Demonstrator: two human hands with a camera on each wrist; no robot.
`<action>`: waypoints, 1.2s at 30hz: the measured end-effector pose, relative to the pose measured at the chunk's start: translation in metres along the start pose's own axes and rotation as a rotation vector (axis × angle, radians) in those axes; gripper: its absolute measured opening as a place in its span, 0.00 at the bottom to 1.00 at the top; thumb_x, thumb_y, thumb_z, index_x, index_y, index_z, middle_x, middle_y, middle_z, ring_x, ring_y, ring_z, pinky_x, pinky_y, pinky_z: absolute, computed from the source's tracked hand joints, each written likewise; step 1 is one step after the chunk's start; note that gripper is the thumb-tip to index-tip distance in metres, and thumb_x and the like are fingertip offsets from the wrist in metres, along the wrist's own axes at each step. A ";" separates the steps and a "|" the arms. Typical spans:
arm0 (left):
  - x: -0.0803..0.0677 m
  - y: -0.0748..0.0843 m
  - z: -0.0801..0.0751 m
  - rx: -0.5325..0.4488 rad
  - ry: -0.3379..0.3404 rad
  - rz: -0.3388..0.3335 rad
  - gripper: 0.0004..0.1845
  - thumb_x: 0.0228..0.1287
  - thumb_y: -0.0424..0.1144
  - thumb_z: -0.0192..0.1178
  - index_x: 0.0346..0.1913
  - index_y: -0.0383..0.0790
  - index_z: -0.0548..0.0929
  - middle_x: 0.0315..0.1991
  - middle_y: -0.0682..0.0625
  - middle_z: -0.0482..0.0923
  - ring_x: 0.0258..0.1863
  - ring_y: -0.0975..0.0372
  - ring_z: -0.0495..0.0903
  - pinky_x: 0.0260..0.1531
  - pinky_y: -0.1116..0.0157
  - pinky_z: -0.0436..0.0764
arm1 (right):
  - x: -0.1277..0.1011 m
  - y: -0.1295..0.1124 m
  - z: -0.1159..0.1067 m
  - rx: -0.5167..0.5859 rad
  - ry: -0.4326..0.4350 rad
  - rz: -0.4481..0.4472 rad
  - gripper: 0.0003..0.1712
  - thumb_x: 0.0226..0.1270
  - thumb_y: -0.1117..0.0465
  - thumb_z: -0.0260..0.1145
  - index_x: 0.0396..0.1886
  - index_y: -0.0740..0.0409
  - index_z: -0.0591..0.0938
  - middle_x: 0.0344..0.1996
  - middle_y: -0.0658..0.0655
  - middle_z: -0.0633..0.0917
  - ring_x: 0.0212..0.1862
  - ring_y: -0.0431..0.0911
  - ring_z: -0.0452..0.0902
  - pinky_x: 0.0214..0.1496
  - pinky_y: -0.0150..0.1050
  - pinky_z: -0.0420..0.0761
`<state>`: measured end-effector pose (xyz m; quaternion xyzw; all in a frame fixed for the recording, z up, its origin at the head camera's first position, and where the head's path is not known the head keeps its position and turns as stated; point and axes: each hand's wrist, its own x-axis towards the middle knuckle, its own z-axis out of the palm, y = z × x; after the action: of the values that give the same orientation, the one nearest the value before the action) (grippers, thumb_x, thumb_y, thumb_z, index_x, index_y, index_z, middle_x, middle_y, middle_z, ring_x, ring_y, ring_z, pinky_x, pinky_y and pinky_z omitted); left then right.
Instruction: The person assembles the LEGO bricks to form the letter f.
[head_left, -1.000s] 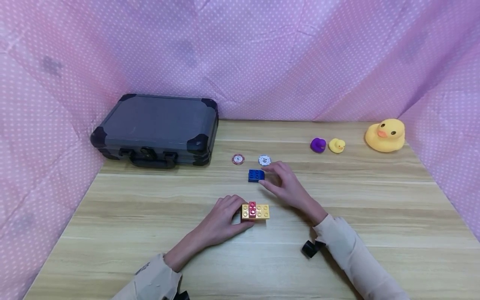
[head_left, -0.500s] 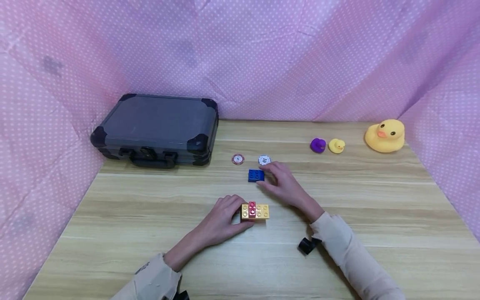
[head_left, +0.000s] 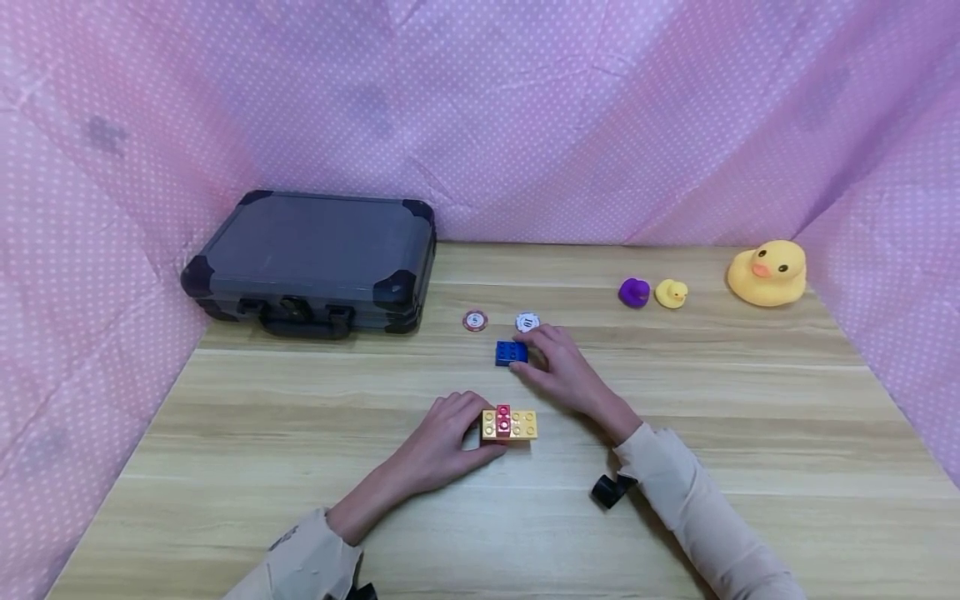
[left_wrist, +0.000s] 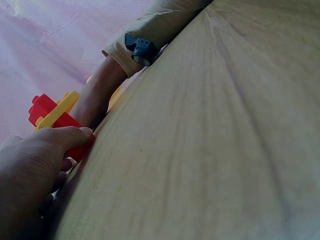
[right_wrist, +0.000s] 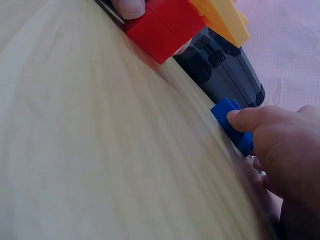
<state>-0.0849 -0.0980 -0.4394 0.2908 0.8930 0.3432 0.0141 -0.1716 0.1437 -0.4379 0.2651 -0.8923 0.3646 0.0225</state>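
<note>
A yellow plate brick with red bricks sits on the wooden table near the middle. My left hand grips its left end; in the left wrist view my thumb presses against this brick stack. Behind it lies a small blue brick. My right hand pinches that brick from the right. In the right wrist view my thumb lies on the blue brick, with the red and yellow stack beyond it.
A dark grey carry case stands shut at the back left. Two poker chips lie just behind the blue brick. A purple duck, a small yellow duck and a big yellow duck sit back right. Pink dotted cloth walls the table in.
My right hand has slid a little to the left and closed onto the blue brick. The left hand and its brick stack have stayed put.
</note>
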 end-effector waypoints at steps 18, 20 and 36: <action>-0.001 -0.002 0.002 0.005 0.003 0.013 0.20 0.63 0.53 0.73 0.51 0.47 0.81 0.49 0.58 0.79 0.48 0.64 0.75 0.53 0.56 0.72 | -0.009 -0.006 -0.007 0.088 0.038 -0.057 0.24 0.68 0.62 0.74 0.61 0.62 0.81 0.58 0.61 0.81 0.63 0.56 0.71 0.66 0.56 0.71; -0.001 -0.002 0.003 0.011 0.006 0.017 0.20 0.63 0.53 0.73 0.51 0.47 0.81 0.49 0.58 0.79 0.48 0.64 0.75 0.51 0.57 0.72 | -0.011 -0.009 -0.009 0.093 0.037 -0.070 0.24 0.69 0.63 0.74 0.62 0.62 0.81 0.58 0.61 0.81 0.64 0.56 0.71 0.64 0.56 0.72; 0.000 -0.002 0.003 0.002 0.012 0.020 0.20 0.63 0.52 0.74 0.51 0.48 0.81 0.49 0.58 0.80 0.48 0.64 0.75 0.51 0.57 0.72 | -0.029 -0.023 -0.022 0.118 0.085 -0.215 0.22 0.67 0.64 0.74 0.59 0.61 0.81 0.54 0.56 0.82 0.60 0.51 0.74 0.56 0.57 0.78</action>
<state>-0.0849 -0.0977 -0.4425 0.2979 0.8903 0.3444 0.0052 -0.1391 0.1574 -0.4141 0.3443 -0.8341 0.4229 0.0836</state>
